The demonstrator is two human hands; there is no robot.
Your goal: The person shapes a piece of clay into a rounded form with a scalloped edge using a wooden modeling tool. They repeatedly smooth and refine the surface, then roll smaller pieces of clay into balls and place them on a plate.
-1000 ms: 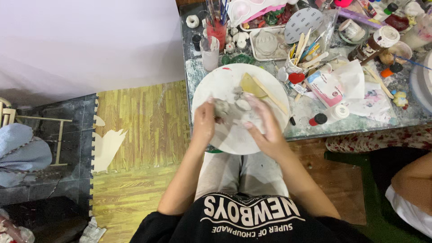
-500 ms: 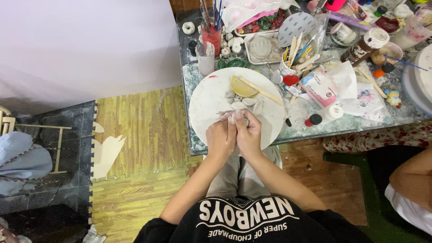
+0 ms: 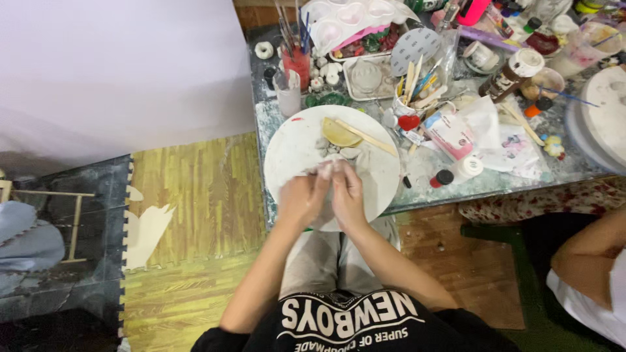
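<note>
- The table [image 3: 417,189] has a mottled grey top, smeared with white.
- A round white board [image 3: 293,146] sits at its near edge, hanging over it a little.
- Behind the board stand a red brush cup [image 3: 297,65] and a white cup [image 3: 289,98], close together.
- A clear tray [image 3: 367,78] lies further back.
- A cup of sticks [image 3: 405,103] stands just right of the board.
- A pink-and-white packet [image 3: 450,133] lies near a small white jar [image 3: 469,167] and a black cap [image 3: 445,176].
- A brown bottle [image 3: 508,75] leans at the right.
- A large white disc [image 3: 610,114] fills the far right corner.
</note>
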